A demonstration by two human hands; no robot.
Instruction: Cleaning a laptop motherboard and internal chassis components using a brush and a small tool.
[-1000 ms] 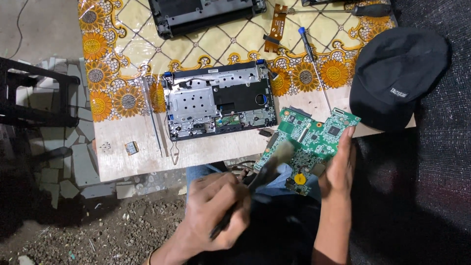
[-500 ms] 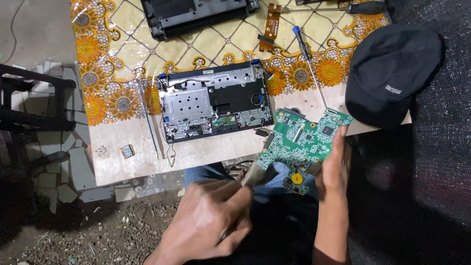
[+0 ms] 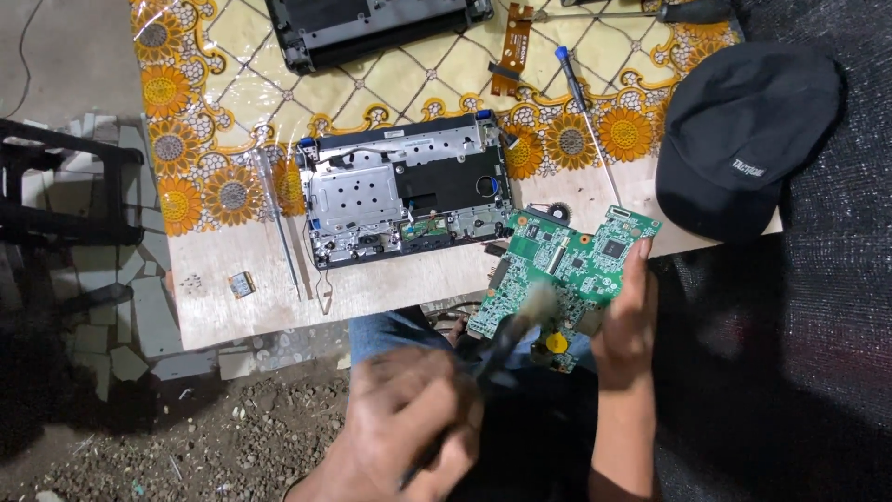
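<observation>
Green circuit board (image 3: 567,270) gripped by right hand (image 3: 627,321); left hand (image 3: 409,428) holds bristly brush (image 3: 506,339).

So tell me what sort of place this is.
Probably a makeshift electronics repair spot, perhaps outdoors. A gutted laptop base and a screwdriver lie on a small table over bare dirt, while the right hand holds a green circuit board and the left hand brushes it.

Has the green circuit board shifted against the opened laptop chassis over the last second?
Cannot tell: the green circuit board sits at the chassis's lower right corner in every picture, and the camera itself shifts.
</observation>
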